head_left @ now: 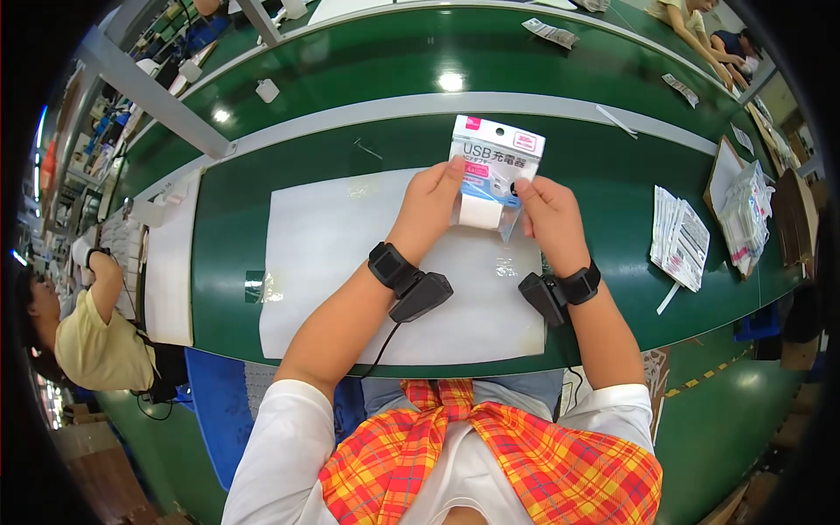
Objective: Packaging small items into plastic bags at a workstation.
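Taking the white foam sheet (315, 236) as the clock's centre, with twelve straight away from you, a co-worker in a yellow shirt (96, 337) sat between eight and nine. A white-covered side table (171, 280) stood near nine. At eleven, beyond the grey rail, lay a small white plug-like block (267, 90).

Your left hand (429, 206) came next, a black wrist unit (420, 296) strapped behind it. Its grip was closed on the left edge of a clear retail pouch (499, 149) with a white, pink and blue card, its thumb in front; the fingers behind could not be made out. The pouch was held up between one and two, over the sheet's far edge, its long axis running nearly twelve to six, the top leaning slightly toward one. A white block showed at its lower end.

Your right hand (551, 219) had its grip closed on the opposite edge, the thumb a little lower than the left one. Neither hand was nearer: both touched the pouch, one from each side.

Farther right, near three on the green surface (612, 201), lay a fanned stack of flat printed packets (681, 236); just beyond it stood an open cardboard box (724, 175) of bagged goods.
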Action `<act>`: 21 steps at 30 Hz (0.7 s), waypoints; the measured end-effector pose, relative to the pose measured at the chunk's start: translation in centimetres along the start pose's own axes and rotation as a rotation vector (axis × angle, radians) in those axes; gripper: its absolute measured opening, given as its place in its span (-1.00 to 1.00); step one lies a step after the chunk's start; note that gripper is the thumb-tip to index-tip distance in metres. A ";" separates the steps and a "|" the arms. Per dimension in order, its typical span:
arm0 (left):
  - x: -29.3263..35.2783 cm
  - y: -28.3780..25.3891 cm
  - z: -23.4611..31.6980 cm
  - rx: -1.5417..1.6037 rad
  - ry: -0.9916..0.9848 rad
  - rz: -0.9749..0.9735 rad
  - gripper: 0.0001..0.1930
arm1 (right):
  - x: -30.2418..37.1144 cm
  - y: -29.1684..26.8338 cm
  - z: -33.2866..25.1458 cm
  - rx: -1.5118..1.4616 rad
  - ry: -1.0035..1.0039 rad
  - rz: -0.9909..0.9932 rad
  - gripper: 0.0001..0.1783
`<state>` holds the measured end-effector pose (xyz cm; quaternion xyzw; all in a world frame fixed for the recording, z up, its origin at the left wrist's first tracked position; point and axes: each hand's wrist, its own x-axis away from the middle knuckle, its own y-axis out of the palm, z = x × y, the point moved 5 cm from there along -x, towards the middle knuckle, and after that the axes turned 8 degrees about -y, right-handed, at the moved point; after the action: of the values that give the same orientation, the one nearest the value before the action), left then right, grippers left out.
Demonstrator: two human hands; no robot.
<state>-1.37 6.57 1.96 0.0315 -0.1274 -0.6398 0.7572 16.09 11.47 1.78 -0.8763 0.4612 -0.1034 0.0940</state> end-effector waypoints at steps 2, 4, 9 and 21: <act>-0.5 -0.4 0.5 -0.086 0.099 0.015 -0.75 | -0.5 -0.3 -0.1 -0.205 -0.155 0.127 -0.73; -0.9 -0.5 1.4 -0.262 0.296 0.029 -0.81 | -1.0 -1.0 0.2 -0.304 -0.228 0.193 -0.73; -1.3 -0.9 0.0 -1.017 0.409 -0.207 -0.87 | -0.5 -2.3 -1.7 0.283 -0.621 0.014 -0.81; 0.9 0.8 -0.8 -1.212 0.382 -0.218 -0.76 | 2.2 4.2 -2.7 0.760 -0.558 -0.139 -0.87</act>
<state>-0.30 5.79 1.53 -0.2757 0.3975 -0.6546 0.5809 13.23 7.13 3.43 -0.8028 0.2882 -0.0317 0.5210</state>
